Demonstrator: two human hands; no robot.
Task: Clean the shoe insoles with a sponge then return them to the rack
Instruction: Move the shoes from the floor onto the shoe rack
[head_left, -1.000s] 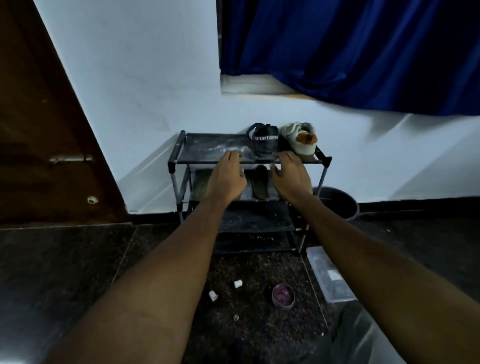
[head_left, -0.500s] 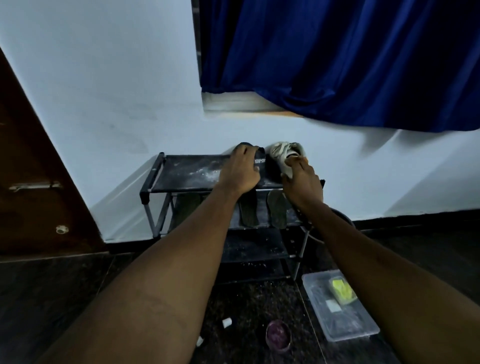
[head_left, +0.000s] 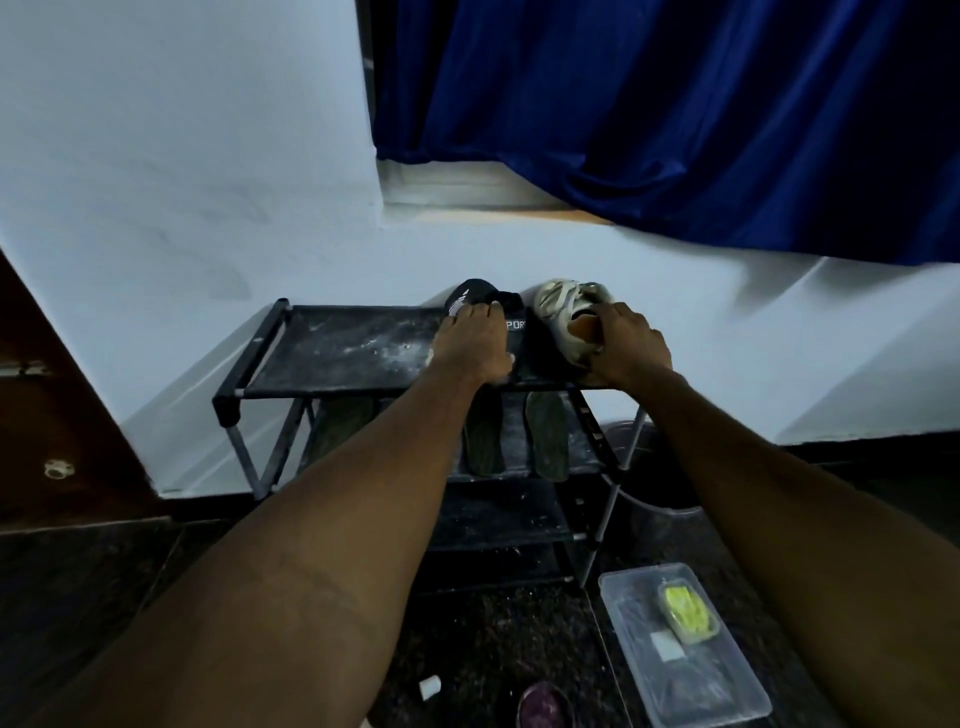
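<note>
A black shoe rack (head_left: 332, 348) stands against the white wall. Its dusty top shelf carries a black shoe (head_left: 475, 296) and a cream shoe (head_left: 563, 306) at the right end. My left hand (head_left: 475, 343) lies over the black shoe, fingers curled on its top. My right hand (head_left: 623, 343) grips the cream shoe at its heel opening, where an orange-tan lining shows. Two dark insoles (head_left: 545, 436) lie on the second shelf below. A yellow-green sponge (head_left: 685, 610) sits in a clear plastic tray (head_left: 727, 691) on the floor at the right.
A dark bucket (head_left: 660, 467) stands right of the rack. A purple lid (head_left: 543, 706) and a small white piece (head_left: 430, 687) lie on the dark speckled floor. A brown door (head_left: 57, 415) is at the left; a blue curtain (head_left: 675, 114) hangs above.
Both hands have moved up from the rack's front rail onto the two shoes on the top shelf. The view has shifted closer and lower, bringing the tray with the sponge into sight.
</note>
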